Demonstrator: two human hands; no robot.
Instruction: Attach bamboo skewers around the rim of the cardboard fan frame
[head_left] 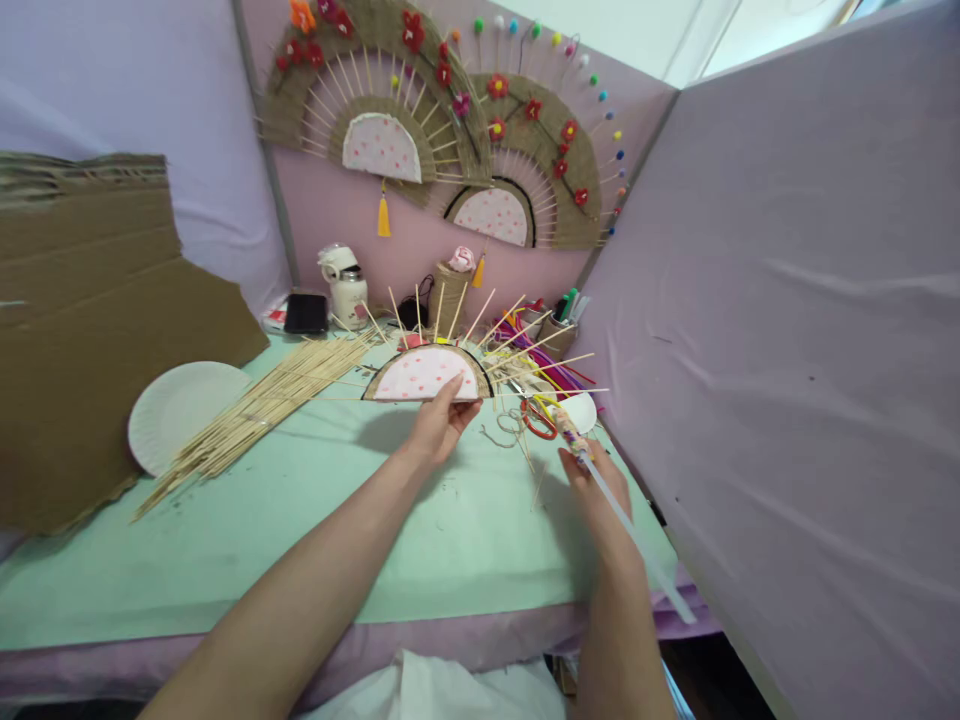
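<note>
My left hand (444, 425) grips the lower edge of a half-round craft fan (416, 375), thumb on its pink-dotted white face. Wooden sticks (480, 318) radiate from the fan's curved, dark-trimmed rim. To its right, my right hand (600, 480) is closed around a hot glue gun (574, 435) with a patterned body. A long translucent glue stick (637, 540) runs back from the gun toward me. The nozzle end points away from me, near orange-handled scissors (538, 418). Part of the gun's grip is hidden by my fingers.
A bundle of thin sticks (255, 410) lies left, partly over a white paper plate (176, 415). Cardboard (97, 330) stands at far left. Behind are a jar (349, 298), a black phone-like object (306, 314) and colourful pipe cleaners (547, 355). Decorated fans (375, 110) hang on the back wall.
</note>
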